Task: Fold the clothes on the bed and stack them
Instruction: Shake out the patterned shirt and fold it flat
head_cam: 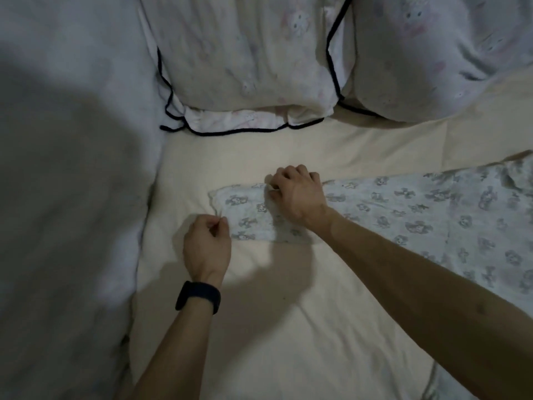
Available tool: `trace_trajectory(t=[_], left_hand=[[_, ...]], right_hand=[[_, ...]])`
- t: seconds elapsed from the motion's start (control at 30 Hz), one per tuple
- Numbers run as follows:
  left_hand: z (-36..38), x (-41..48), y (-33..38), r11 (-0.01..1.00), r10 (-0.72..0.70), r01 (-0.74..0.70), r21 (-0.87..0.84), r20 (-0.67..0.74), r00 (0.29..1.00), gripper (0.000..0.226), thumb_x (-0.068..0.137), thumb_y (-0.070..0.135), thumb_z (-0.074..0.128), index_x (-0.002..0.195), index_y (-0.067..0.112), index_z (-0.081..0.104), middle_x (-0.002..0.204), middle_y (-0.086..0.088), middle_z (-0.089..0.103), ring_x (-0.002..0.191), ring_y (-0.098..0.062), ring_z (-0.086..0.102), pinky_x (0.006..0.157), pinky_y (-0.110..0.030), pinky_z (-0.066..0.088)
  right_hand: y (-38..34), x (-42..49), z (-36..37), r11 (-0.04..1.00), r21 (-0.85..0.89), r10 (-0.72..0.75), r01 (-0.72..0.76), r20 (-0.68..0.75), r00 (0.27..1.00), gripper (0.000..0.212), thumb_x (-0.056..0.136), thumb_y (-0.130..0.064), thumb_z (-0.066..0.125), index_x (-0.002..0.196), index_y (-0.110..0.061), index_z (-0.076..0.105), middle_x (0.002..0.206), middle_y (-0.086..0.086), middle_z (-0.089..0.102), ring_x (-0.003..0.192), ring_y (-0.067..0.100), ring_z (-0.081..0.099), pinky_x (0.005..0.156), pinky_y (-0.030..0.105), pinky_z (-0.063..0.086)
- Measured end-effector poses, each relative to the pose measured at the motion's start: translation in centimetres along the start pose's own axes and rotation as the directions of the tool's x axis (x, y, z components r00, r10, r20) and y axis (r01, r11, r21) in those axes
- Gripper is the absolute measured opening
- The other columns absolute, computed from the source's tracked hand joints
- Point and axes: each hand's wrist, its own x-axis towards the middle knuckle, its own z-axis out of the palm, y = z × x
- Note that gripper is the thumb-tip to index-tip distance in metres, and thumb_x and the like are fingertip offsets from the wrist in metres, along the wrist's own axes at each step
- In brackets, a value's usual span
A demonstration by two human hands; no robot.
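**Both hands on the end of the printed garment**

- Printed garment point(403, 215): pale with a grey pattern, lying flat on the cream sheet point(288, 327). It runs from the right edge of view to the middle of the bed, narrow end pointing left.
- Left hand point(206, 241): fingers curled, thumb and forefinger pinching the near-left corner of the narrow end. Black wristband point(198, 297) on that wrist.
- Right hand point(297, 194): knuckles up, fingers curled over the far edge of the same end and gripping the cloth. Forearm crosses above the garment from lower right.
- The hands are near each other, with the garment's end between them.
- Can't tell what kind of garment it is; the right part runs out of frame.
- Behind: pillow point(245, 53) with dark piping, and a second pillow point(447, 53) just beside it on the right.
- Left side: white duvet point(72, 197), bunched, partly in shadow.
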Motion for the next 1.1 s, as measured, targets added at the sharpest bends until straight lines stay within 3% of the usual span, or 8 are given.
trace_trajectory(t=[0.13,0.3,0.47,0.53,0.67,0.8,0.93,1.1], left_hand=[[-0.7,-0.1,-0.8,0.999,0.038,-0.038,0.024,0.005,0.999,0.011,0.101,0.028,0.057,0.101,0.018,0.053,0.085,0.005,0.063,0.081,-0.026,0.063,0.068,-0.035,0.05],[0.1,-0.4,0.1,0.939,0.213,-0.207,0.275,0.006,0.977,0.039,0.09,0.01,0.059,0.128,0.008,0.054,0.13,-0.018,0.055,0.113,-0.04,0.053,0.086,-0.05,0.046],[5.3,-4.2,3.6,0.6,0.676,-0.722,0.343,0.264,0.688,0.052,0.096,0.037,0.046,0.144,0.018,0.051,0.154,-0.013,0.042,0.136,-0.037,0.042,0.109,-0.057,0.033],[7.7,-4.5,3.9,0.485,0.653,-0.798,0.358,0.458,0.603,0.059,0.099,0.052,0.033,0.153,0.03,0.041,0.164,-0.007,0.029,0.149,-0.032,0.026,0.118,-0.059,0.015],[10.8,-2.4,1.3,0.525,0.391,-0.676,0.518,0.559,0.732,0.067,0.088,0.08,-0.007,0.15,0.056,-0.019,0.162,0.013,-0.028,0.154,-0.02,-0.019,0.114,-0.056,-0.022],[11.6,-5.5,2.8,0.551,0.441,-0.622,0.556,0.438,0.783,0.069,0.096,0.057,0.016,0.161,0.033,0.019,0.169,-0.007,0.01,0.154,-0.031,0.008,0.12,-0.06,0.001],[12.6,-18.2,4.3,0.674,0.567,-0.68,0.288,0.389,0.726,0.06,0.092,0.041,0.038,0.143,0.013,0.049,0.148,-0.015,0.047,0.134,-0.036,0.041,0.109,-0.055,0.03],[15.0,-35.7,3.1,0.848,0.393,-0.515,0.129,0.5,0.772,0.058,0.086,0.056,0.046,0.115,0.01,0.065,0.113,-0.011,0.062,0.106,-0.031,0.052,0.09,-0.044,0.042]], right_hand=[[-0.7,1.0,-0.2,0.995,0.097,0.039,-0.031,-0.086,0.995,0.022,0.096,-0.031,0.056,0.108,-0.015,0.064,0.11,0.006,0.062,0.103,0.029,0.054,0.08,0.036,0.025],[0.1,-3.6,-0.4,0.986,0.15,0.103,-0.075,-0.187,0.977,0.048,0.091,-0.048,0.061,0.127,-0.017,0.059,0.131,0.001,0.06,0.121,0.023,0.052,0.099,0.041,0.035],[6.7,-14.1,-1.2,0.933,0.125,0.359,-0.338,-0.375,0.855,0.054,0.098,-0.054,0.049,0.142,-0.023,0.051,0.16,0.002,0.037,0.151,0.024,0.027,0.115,0.05,0.025],[10.3,-18.1,-1.6,0.858,0.09,0.506,-0.506,-0.326,0.799,0.059,0.1,-0.063,0.035,0.151,-0.034,0.04,0.168,-0.001,0.021,0.156,0.022,0.01,0.12,0.058,0.016],[17.9,-23.4,-2.5,0.696,0.036,0.715,-0.717,-0.128,0.687,0.067,0.095,-0.078,0.011,0.155,-0.056,-0.008,0.168,-0.004,-0.02,0.154,0.025,-0.023,0.118,0.068,-0.008],[20.5,-24.1,-3.2,0.764,0.059,0.635,-0.642,0.099,0.766,0.066,0.093,-0.081,0.008,0.151,-0.06,-0.014,0.163,-0.01,-0.032,0.149,0.023,-0.033,0.113,0.061,-0.023],[20.1,-29.3,-5.3,0.775,0.234,0.614,-0.587,-0.06,0.787,0.062,0.099,-0.068,0.024,0.155,-0.043,0.03,0.17,-0.002,0.013,0.157,0.018,0.001,0.125,0.055,0.003],[22.2,-46.2,-4.9,0.46,0.468,0.883,-0.754,-0.154,0.443,0.059,0.103,-0.053,0.044,0.151,-0.018,0.044,0.163,0.008,0.028,0.15,0.027,0.024,0.122,0.049,0.025]])
